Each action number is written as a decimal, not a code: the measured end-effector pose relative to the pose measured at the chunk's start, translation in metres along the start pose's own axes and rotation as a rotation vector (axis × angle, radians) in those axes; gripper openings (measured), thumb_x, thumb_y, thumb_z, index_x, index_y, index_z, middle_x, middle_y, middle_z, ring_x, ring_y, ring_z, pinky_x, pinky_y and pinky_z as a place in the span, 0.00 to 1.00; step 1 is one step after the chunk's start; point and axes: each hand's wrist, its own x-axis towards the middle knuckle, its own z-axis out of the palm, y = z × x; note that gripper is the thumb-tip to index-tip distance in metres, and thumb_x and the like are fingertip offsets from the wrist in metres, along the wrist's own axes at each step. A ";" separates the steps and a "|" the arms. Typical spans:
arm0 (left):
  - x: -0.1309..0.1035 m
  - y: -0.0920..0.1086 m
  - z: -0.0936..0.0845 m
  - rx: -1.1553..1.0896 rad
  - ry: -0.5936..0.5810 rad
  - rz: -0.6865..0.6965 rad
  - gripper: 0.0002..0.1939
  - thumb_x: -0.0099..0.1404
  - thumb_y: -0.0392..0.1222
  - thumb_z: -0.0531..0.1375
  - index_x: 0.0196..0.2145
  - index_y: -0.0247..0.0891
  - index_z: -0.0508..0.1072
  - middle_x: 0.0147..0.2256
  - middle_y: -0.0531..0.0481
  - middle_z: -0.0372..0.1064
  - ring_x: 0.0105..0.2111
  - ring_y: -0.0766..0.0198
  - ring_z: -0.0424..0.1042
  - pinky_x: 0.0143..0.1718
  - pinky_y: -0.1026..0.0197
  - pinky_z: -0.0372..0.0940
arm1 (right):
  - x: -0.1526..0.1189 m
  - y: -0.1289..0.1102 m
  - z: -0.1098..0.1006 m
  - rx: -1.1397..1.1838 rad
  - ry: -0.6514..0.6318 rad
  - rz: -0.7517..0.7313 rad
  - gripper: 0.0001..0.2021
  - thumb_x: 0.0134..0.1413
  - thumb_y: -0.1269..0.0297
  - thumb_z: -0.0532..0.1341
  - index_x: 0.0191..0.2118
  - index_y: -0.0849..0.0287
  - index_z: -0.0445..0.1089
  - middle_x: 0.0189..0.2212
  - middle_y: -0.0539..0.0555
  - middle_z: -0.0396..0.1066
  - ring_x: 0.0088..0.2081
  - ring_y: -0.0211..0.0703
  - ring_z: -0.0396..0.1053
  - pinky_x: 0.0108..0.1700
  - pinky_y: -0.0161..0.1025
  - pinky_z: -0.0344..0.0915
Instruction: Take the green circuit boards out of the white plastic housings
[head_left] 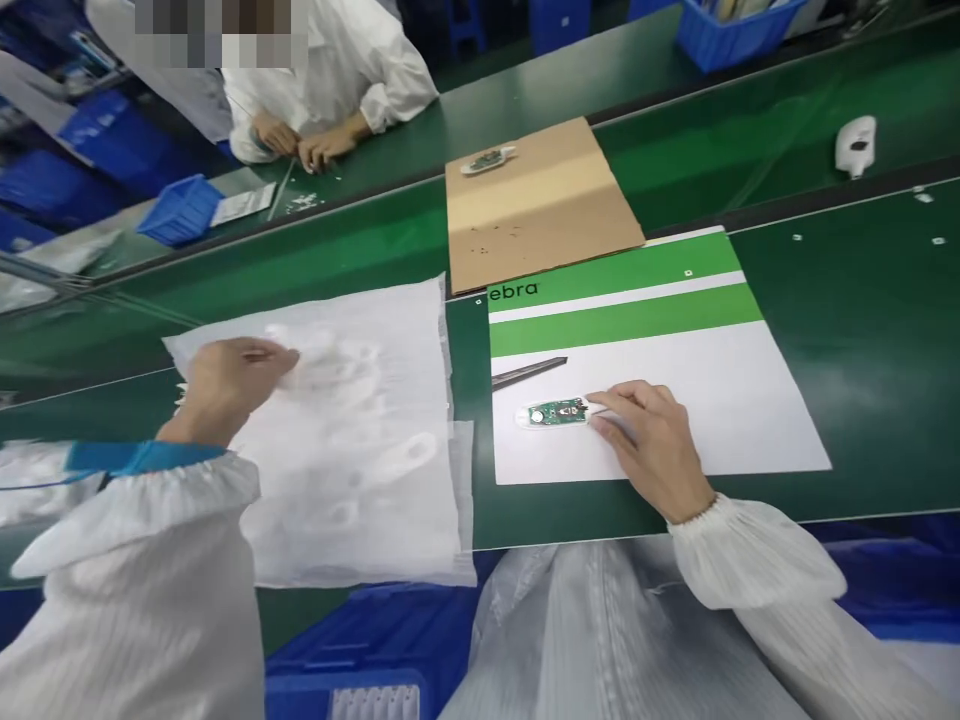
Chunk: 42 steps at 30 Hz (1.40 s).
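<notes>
My right hand pinches the narrow end of a white plastic housing between thumb and fingers. A green circuit board lies face up inside that housing, over a white printed sheet. Just above it are dark metal tweezers, partly cut off by the sheet's edge. My left hand is closed in a pinch above a white translucent bag. What its fingertips hold, if anything, is blurred. White plastic parts show faintly on or within the bag.
A brown cardboard sheet carries another housing with a board. One white device lies on the conveyor. Across it, a co-worker's hands rest near a blue basket. A blue bin sits below the table edge.
</notes>
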 end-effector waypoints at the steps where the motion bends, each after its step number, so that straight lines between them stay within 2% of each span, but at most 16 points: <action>1: -0.005 0.017 0.007 -0.022 0.003 0.003 0.13 0.64 0.47 0.60 0.30 0.33 0.71 0.32 0.54 0.68 0.34 0.61 0.72 0.40 0.53 0.71 | 0.000 0.000 0.001 0.003 0.013 0.003 0.13 0.64 0.57 0.57 0.48 0.50 0.75 0.43 0.54 0.71 0.42 0.48 0.64 0.44 0.48 0.62; 2: -0.014 0.038 0.015 -0.062 -0.007 0.048 0.10 0.64 0.45 0.61 0.33 0.34 0.72 0.38 0.54 0.69 0.37 0.62 0.72 0.43 0.55 0.71 | 0.000 0.000 0.002 0.008 0.025 0.005 0.12 0.64 0.57 0.57 0.48 0.50 0.75 0.42 0.54 0.71 0.41 0.47 0.64 0.43 0.47 0.61; 3: -0.025 0.062 0.025 -0.154 -0.037 0.214 0.08 0.64 0.43 0.62 0.35 0.35 0.72 0.43 0.52 0.69 0.43 0.61 0.72 0.47 0.56 0.70 | 0.000 0.000 0.003 0.013 0.033 0.007 0.12 0.64 0.57 0.58 0.47 0.50 0.75 0.42 0.53 0.71 0.41 0.47 0.64 0.43 0.46 0.61; 5: -0.050 0.111 0.050 -0.249 -0.158 0.497 0.05 0.64 0.40 0.62 0.34 0.37 0.72 0.46 0.49 0.69 0.48 0.59 0.70 0.51 0.54 0.68 | 0.000 0.000 0.004 0.016 0.040 0.014 0.11 0.64 0.57 0.58 0.46 0.50 0.76 0.41 0.53 0.71 0.40 0.46 0.63 0.41 0.46 0.59; 7: -0.072 0.152 0.078 -0.299 -0.263 0.641 0.02 0.66 0.37 0.59 0.35 0.37 0.70 0.48 0.47 0.67 0.48 0.59 0.69 0.51 0.54 0.68 | 0.000 0.000 0.004 0.012 0.036 0.021 0.11 0.65 0.57 0.57 0.46 0.50 0.76 0.41 0.53 0.72 0.40 0.46 0.63 0.41 0.45 0.58; 8: -0.081 0.165 0.091 -0.285 -0.297 0.709 0.02 0.67 0.36 0.58 0.37 0.37 0.70 0.49 0.46 0.67 0.49 0.58 0.69 0.52 0.52 0.68 | 0.000 0.000 0.005 0.010 0.033 0.024 0.11 0.65 0.57 0.57 0.46 0.49 0.76 0.41 0.53 0.72 0.40 0.46 0.63 0.41 0.45 0.57; 10: -0.093 0.178 0.114 -0.216 -0.316 0.826 0.03 0.69 0.34 0.56 0.40 0.37 0.69 0.50 0.44 0.67 0.51 0.54 0.67 0.52 0.49 0.66 | 0.000 0.000 0.005 0.007 0.029 0.029 0.12 0.65 0.57 0.56 0.46 0.49 0.75 0.41 0.53 0.72 0.41 0.46 0.63 0.41 0.46 0.56; 12: -0.099 0.177 0.128 -0.146 -0.289 0.906 0.06 0.70 0.35 0.55 0.44 0.36 0.68 0.52 0.42 0.68 0.53 0.52 0.66 0.53 0.46 0.65 | 0.000 -0.001 0.005 0.005 0.026 0.034 0.12 0.66 0.56 0.55 0.46 0.48 0.75 0.41 0.53 0.72 0.41 0.47 0.63 0.41 0.46 0.55; 14: -0.102 0.171 0.134 -0.114 -0.246 0.938 0.09 0.71 0.37 0.54 0.48 0.37 0.67 0.53 0.42 0.68 0.54 0.52 0.65 0.55 0.47 0.64 | 0.000 -0.001 0.005 0.002 0.027 0.044 0.13 0.67 0.55 0.54 0.46 0.48 0.75 0.41 0.52 0.72 0.41 0.46 0.63 0.40 0.45 0.54; 19: -0.109 0.168 0.130 -0.055 -0.164 0.896 0.15 0.72 0.37 0.53 0.55 0.36 0.63 0.51 0.43 0.70 0.54 0.53 0.66 0.55 0.50 0.64 | 0.000 -0.003 0.005 0.007 0.031 0.059 0.12 0.66 0.55 0.55 0.46 0.47 0.75 0.41 0.51 0.73 0.42 0.46 0.63 0.40 0.45 0.54; 26: -0.103 0.174 0.123 -0.051 -0.226 0.913 0.15 0.72 0.38 0.53 0.56 0.36 0.65 0.48 0.43 0.73 0.55 0.54 0.66 0.53 0.51 0.66 | 0.001 -0.001 0.005 0.004 0.038 0.051 0.12 0.67 0.55 0.55 0.45 0.47 0.76 0.40 0.51 0.72 0.41 0.45 0.63 0.40 0.45 0.53; 31: -0.105 0.186 0.122 -0.012 -0.298 0.802 0.12 0.70 0.41 0.57 0.49 0.36 0.72 0.42 0.44 0.75 0.47 0.54 0.70 0.44 0.56 0.69 | 0.001 -0.005 0.003 0.015 0.029 0.065 0.12 0.67 0.56 0.55 0.44 0.47 0.76 0.39 0.51 0.72 0.41 0.45 0.62 0.40 0.44 0.53; 34: -0.108 0.193 0.124 0.046 -0.250 0.786 0.12 0.72 0.35 0.53 0.48 0.34 0.73 0.44 0.42 0.74 0.46 0.53 0.70 0.45 0.54 0.68 | 0.005 -0.012 0.004 -0.003 0.025 0.094 0.15 0.66 0.51 0.54 0.47 0.48 0.75 0.40 0.52 0.72 0.42 0.46 0.62 0.42 0.45 0.52; 37: -0.104 0.194 0.118 -0.044 -0.310 0.692 0.12 0.71 0.41 0.56 0.49 0.38 0.74 0.41 0.45 0.75 0.45 0.55 0.71 0.45 0.55 0.68 | 0.010 -0.019 0.009 -0.052 0.041 0.087 0.16 0.65 0.48 0.55 0.49 0.46 0.74 0.40 0.53 0.71 0.41 0.46 0.61 0.42 0.45 0.50; 40: -0.097 0.193 0.110 -0.226 -0.396 0.555 0.22 0.66 0.51 0.62 0.55 0.40 0.71 0.46 0.46 0.74 0.48 0.56 0.72 0.49 0.55 0.67 | 0.013 -0.021 0.013 -0.085 0.048 0.070 0.14 0.64 0.49 0.56 0.49 0.44 0.74 0.39 0.52 0.69 0.40 0.45 0.60 0.41 0.44 0.49; 42: -0.097 0.193 0.110 -0.315 -0.406 0.543 0.26 0.65 0.51 0.63 0.57 0.39 0.67 0.50 0.45 0.72 0.52 0.56 0.69 0.53 0.55 0.65 | 0.011 -0.023 0.014 -0.112 0.048 0.074 0.14 0.63 0.50 0.57 0.51 0.41 0.73 0.39 0.51 0.68 0.40 0.45 0.59 0.41 0.44 0.49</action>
